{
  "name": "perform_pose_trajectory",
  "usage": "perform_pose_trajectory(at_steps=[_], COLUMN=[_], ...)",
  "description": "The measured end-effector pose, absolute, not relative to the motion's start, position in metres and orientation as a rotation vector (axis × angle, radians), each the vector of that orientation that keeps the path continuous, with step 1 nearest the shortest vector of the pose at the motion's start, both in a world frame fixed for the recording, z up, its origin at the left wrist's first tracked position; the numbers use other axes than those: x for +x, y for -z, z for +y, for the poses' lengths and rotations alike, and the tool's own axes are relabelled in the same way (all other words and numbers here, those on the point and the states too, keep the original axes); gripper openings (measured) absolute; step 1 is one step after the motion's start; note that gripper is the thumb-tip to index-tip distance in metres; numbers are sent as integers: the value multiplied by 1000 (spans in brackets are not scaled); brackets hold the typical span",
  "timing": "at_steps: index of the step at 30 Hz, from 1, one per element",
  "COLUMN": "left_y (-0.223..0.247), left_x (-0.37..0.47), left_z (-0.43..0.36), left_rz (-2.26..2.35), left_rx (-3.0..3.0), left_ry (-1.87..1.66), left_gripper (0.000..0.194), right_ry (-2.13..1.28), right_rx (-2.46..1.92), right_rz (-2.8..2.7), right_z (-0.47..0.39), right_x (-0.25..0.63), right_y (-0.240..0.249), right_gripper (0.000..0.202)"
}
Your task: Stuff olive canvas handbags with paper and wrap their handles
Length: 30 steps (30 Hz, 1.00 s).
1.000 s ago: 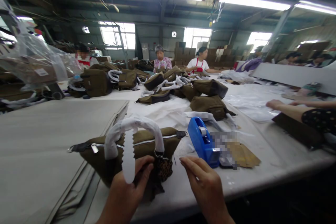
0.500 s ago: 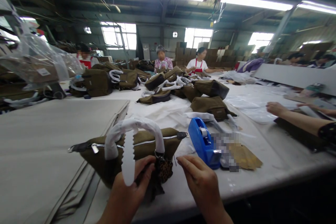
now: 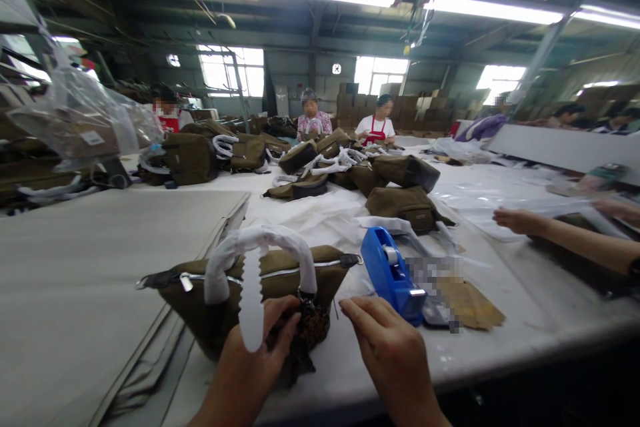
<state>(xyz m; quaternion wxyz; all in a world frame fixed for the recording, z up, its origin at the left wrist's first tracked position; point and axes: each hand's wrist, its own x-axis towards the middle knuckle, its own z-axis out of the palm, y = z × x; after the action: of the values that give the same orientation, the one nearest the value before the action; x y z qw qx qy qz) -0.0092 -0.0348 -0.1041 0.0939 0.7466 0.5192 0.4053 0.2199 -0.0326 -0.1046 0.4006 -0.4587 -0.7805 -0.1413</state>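
Olive-brown handbag [image 3: 277, 285] sits on the tabletop [image 3: 345, 373] before the wearer, leopard-print charm [image 3: 314, 325] hanging at its white-wrapped handle [image 3: 295, 247]. Left hand [image 3: 263, 365]: thumb and forefinger at the charm's edge; whether clamped on it cannot be told. Right hand [image 3: 393, 343]: apart from the left, fingertips together beside the bag; no held item discernible. Risk, as judged: a sharp pull could twist the charm or tip the bag; a rightward sweep could knock the blue tape dispenser [image 3: 373, 260]. Against the earlier frame: bag and both hands essentially unchanged; a co-worker's hand [image 3: 515, 220] at right has moved further inward.
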Motion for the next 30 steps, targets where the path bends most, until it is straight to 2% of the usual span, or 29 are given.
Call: perform_pose_trajectory(at_steps=[6,13,18,21,27,30], left_y=[111,109,101,95,84,76], left_x=[-10,-6,-3,-7,-29,-27], left_z=[-33,-35,-27,-23,-22,-27], left_rz=[1563,2047,1939,1786,1594,1496], left_rx=[2346,2621,2688,2609,2091,1755], left_ry=[-1217,-1001,-1128,-1237,-1471,-1551], left_gripper=[20,25,33,35,21,26], right_ry=[262,117,78,46,15,-306], right_rx=[-1104,-1095,-1070,-1087,-1245,-1319], right_rz=[-1988,-1942,-1926,-1928,-1871,-1700], right_z=[-31,-23,-18,-18,-30,-37], right_x=[210,201,199,202,222,232], right_y=[101,111,113,113,120,120], right_gripper=[28,27,27,24,15,16])
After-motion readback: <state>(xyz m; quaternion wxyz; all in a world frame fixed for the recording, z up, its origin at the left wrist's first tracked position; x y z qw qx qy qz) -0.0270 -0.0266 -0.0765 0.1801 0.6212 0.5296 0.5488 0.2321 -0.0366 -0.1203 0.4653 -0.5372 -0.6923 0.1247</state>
